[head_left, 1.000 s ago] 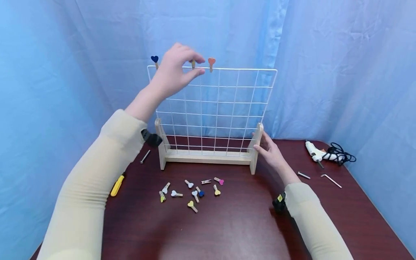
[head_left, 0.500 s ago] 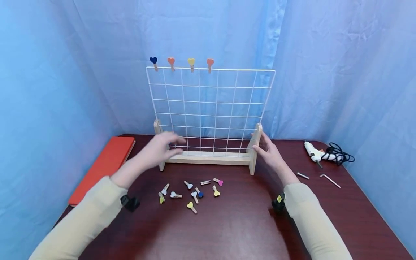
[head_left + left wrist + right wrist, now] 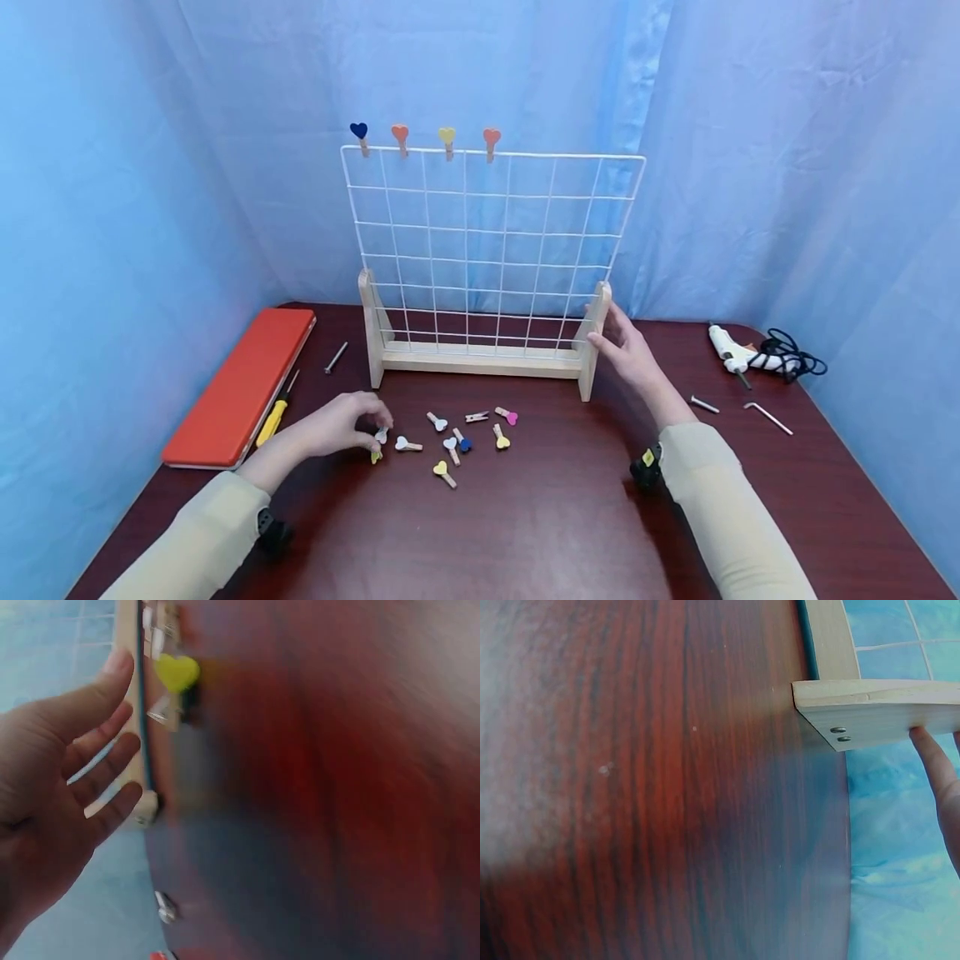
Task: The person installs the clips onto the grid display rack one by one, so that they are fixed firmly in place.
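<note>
Wooden upright point(image 3: 587, 373) sits in my R hand's point(image 3: 628, 357) grip, prob. to steady the wire grid point(image 3: 507, 197), while my L hand point(image 3: 341, 427), seemingly empty, parts thumb & fingers by a white-heart clothespin point(image 3: 382, 436) & yellow-heart clothespin point(image 3: 377, 457) on the tabletop point(image 3: 555, 517).

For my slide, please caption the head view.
Person's left grip at loose heart pegs, right grip on wooden upright of wire grid.

Four clips point(image 3: 447, 136) sit atop grid point(image 3: 467, 261) | loose clips point(image 3: 441, 469) lie before wooden stand point(image 3: 480, 363) | case point(image 3: 240, 387) lies left of screwdriver point(image 3: 272, 423) | glue gun point(image 3: 727, 348) lies far right
</note>
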The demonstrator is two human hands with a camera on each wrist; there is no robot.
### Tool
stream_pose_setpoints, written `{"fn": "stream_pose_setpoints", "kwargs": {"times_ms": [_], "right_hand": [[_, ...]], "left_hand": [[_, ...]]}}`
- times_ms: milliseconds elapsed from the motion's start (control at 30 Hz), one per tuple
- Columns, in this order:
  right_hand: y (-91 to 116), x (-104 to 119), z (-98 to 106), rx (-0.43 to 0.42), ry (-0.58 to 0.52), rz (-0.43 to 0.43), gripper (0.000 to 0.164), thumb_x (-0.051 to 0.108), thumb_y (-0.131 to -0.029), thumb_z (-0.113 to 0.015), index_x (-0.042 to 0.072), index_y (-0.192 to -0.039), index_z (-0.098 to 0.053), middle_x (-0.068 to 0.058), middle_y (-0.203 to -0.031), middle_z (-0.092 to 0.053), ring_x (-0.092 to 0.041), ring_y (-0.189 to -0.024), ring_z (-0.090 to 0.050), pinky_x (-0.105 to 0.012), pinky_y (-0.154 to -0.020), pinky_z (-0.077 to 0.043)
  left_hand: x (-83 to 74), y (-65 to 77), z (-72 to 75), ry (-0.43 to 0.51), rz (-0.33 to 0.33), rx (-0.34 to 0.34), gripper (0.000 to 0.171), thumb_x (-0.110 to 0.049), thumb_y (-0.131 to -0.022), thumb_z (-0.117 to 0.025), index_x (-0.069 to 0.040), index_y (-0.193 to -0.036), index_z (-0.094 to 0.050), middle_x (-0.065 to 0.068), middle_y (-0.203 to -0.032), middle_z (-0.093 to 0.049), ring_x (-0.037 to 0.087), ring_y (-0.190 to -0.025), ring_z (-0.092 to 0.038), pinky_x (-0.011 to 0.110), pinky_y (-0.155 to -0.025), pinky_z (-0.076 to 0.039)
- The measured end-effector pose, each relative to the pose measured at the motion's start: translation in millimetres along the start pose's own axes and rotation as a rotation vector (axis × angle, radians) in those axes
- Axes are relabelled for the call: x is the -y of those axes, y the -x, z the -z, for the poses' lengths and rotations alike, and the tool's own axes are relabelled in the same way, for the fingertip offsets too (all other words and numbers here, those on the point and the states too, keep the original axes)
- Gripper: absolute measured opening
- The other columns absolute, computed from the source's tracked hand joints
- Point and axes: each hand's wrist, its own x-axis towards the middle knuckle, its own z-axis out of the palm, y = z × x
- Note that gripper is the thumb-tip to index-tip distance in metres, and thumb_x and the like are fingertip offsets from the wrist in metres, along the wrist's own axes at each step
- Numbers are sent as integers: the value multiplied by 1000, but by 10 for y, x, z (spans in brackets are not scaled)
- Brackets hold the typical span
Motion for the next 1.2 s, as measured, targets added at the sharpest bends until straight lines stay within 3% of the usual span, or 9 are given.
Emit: {"fn": "stream_pose_setpoints", "kwargs": {"times_ms": [167, 433, 600, 700, 900, 1000, 1067, 1200], "right_hand": [[-8, 3, 11, 3, -4, -2, 63, 6, -88, -53, 25, -141, -23, -17, -138, -37, -35, -122, -37, -14, -85, -39], [-16, -18, -20, 21, 0, -6, 64, 7, -89, -53, 24, -142, -21, -18, -138, -35, -32, -122, -38, -14, -85, -40], [-22, -40, -26, 25, 0, -8, 64, 8, -88, -53, 27, -141, -22, -17, -139, -35, -29, -123, -37, -13, -85, -39], [-24, -67, -19, 22, 1, -6, 64, 7, -88, -53, 29, -140, -23, -15, -139, -36, -28, -122, -38, -14, -84, -40], [-33, -198, 25, 24, 22, -15, 65, 10, -88, -54, 33, -140, -22, -13, -139, -36, -21, -122, -40, -16, -86, -40], [-40, -273, 56, 17, 45, -17, 64, 14, -88, -55, 34, -140, -22, -10, -139, -37, -20, -122, -40, -17, -86, -40], [-46, -300, 70, 15, 54, -14, 65, 15, -88, -55, 34, -140, -22, -9, -139, -37, -21, -122, -40, -17, -86, -40], [-35, -237, 82, 13, 48, -12, 65, 14, -88, -55, 34, -140, -22, -10, -139, -37, -24, -122, -40, -17, -85, -41]], "left_hand": [[50, 70, -75, 28, -45, 103, 22, -18, -69, -76, -18, -90, -69, -6, -86, -55, 11, -80, -52, 27, -73, -46], [53, 67, -139, -10, -37, 112, 11, -17, -71, -73, -21, -82, -71, -7, -79, -52, 9, -75, -48, 24, -67, -45], [33, 51, -107, -19, -32, 120, 8, -19, -73, -73, -21, -79, -69, -9, -80, -52, 10, -74, -49, 24, -66, -45], [21, 25, -44, -17, -65, 67, 8, -18, -74, -72, -18, -80, -67, -9, -80, -54, 9, -71, -51, 24, -64, -46], [-52, -105, 176, -35, -172, -114, 12, -13, -73, -72, -16, -79, -62, -12, -73, -57, 2, -65, -52, 21, -58, -47], [-181, -225, 366, -23, -173, -182, 11, -14, -74, -71, -17, -80, -62, -14, -72, -58, 1, -64, -52, 23, -57, -47], [-306, -310, 526, -7, -133, -218, 10, -16, -75, -70, -19, -83, -64, -15, -73, -60, 1, -65, -53, 24, -58, -48], [-567, -505, 865, 7, -116, -305, 12, -22, -78, -69, -20, -89, -67, -13, -79, -63, 2, -67, -56, 25, -61, -48]]}}
